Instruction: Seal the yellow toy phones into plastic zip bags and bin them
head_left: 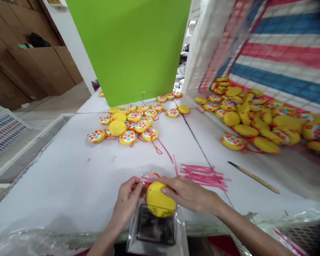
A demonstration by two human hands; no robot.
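At the front edge of the table, my right hand [188, 193] grips a round yellow toy [160, 197] with its plain back facing up. The toy's lower part lies behind the clear film of a plastic bag [180, 236] with a dark printed panel. My left hand [129, 197] is closed, thumb and fingers pinching the bag's top edge beside the toy. An orange cord loop [155, 174] shows above the toy. A pink strip lies across the top, near both hands' fingertips. To the right of my hands is a bundle of pink strips [204, 174].
Ahead, several yellow toys with coloured dots [128, 137] lie in a pile before a green panel [133, 49]. More toys [245, 117] are heaped at right against a striped sheet [288, 53]. A thin wooden-handled tool [256, 177] rests on the white table [69, 170].
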